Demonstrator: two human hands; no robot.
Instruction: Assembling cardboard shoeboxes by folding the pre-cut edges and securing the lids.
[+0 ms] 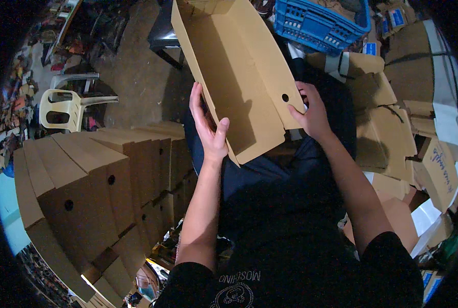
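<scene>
Cardboard box (234,66) above the dark-clothed lap (270,185): left hand (209,128), thumb spread from straight fingers, rests against one long wall; right hand (313,114) clamps the opposite wall beside a round hole (285,97). Smooth, tan, thin-walled, open-topped.

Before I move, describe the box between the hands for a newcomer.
Start at the dark trousers, mid-picture. Over them, between the left hand and right hand, is a long tan cardboard box. Unlike the boxes stacked at lower left, it is in the hands, its hollow inside facing the camera.
</scene>
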